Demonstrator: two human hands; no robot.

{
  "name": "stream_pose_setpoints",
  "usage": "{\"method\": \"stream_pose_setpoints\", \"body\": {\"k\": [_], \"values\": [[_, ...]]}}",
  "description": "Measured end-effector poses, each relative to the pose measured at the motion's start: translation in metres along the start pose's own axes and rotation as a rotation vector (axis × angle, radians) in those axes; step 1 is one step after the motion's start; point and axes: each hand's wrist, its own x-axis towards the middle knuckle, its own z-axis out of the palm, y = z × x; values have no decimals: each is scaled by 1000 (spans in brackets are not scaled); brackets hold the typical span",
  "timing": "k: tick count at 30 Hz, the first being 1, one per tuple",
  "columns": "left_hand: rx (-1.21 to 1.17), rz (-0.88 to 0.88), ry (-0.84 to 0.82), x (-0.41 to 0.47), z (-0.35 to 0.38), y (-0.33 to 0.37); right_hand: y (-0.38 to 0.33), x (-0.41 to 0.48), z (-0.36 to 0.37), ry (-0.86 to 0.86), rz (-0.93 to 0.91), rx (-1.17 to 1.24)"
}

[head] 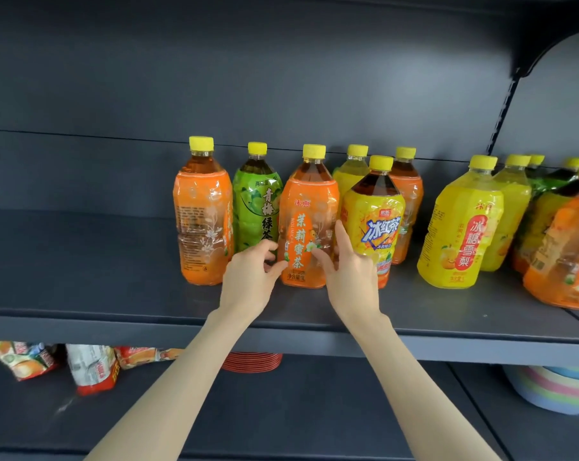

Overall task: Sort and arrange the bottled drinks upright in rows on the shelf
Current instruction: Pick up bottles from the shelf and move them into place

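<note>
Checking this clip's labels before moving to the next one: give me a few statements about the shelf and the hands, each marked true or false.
1. The left hand and the right hand both hold the middle orange bottle. True.
2. The green bottle lies on its side. False: it stands upright.
3. Every cap in view is yellow. True.
4. The lower shelf holds more bottles. False: it holds snack bags, red plates and bowls.
</note>
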Motion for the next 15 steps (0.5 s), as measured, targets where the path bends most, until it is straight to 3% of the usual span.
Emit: {"method": "stream_pose_setpoints", "body": {"k": [3, 7, 11, 15], "values": [[55, 8, 302, -8, -13, -8, -2, -4, 2, 22, 1, -37], [38, -229, 559, -3, -26, -22, -10, -4, 7, 33, -8, -17], [28, -387, 454, 13, -28, -36, -19, 2, 14, 19, 17, 5], [-50, -393, 338, 26, -26, -51, -19, 6, 22, 7, 27, -7]]}}
